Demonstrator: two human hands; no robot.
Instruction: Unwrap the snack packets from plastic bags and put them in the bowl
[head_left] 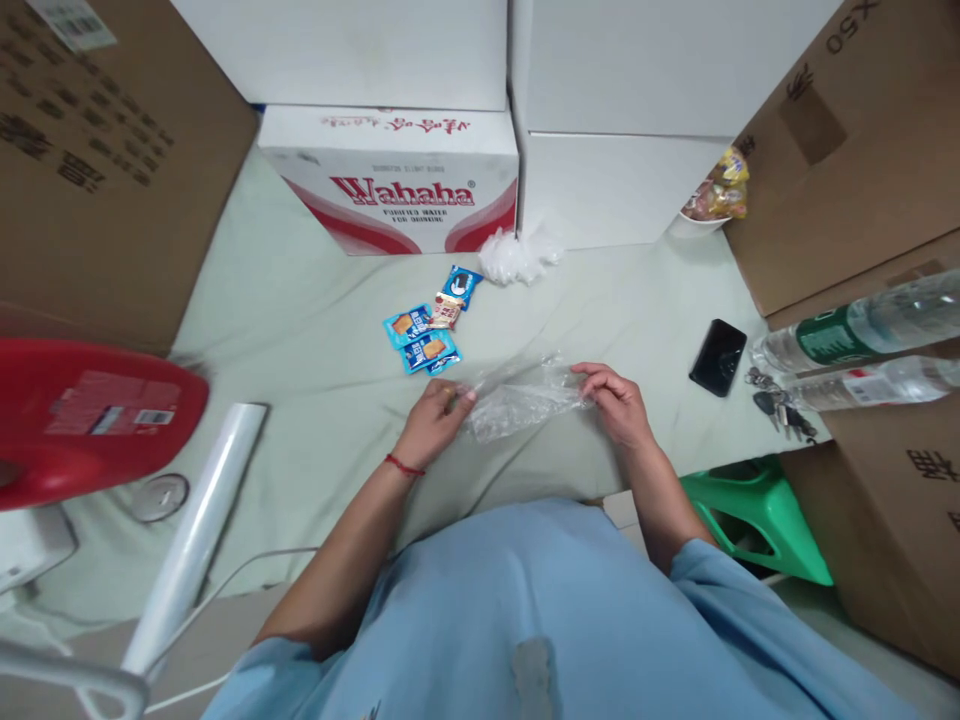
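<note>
A clear plastic bag (517, 400) is stretched between my two hands, just above the pale green cloth. My left hand (439, 415), with a red string at the wrist, pinches the bag's left end between thumb and fingers. At the other end, my right hand (616, 400) grips the bag's edge with bent fingers. Beyond my left hand lie several small snack packets: blue cracker packets (424, 345), a cream and red packet (447, 311) and a darker blue packet (460, 285) overlapping it.
Crumpled white plastic (517, 256) lies against the Wahaba carton (405, 190). On the right are a black phone (718, 357), keys (781, 412), plastic bottles (847, 335) and a green stool (765, 515). A red jug (97, 420) and a plastic film roll (199, 530) stand left.
</note>
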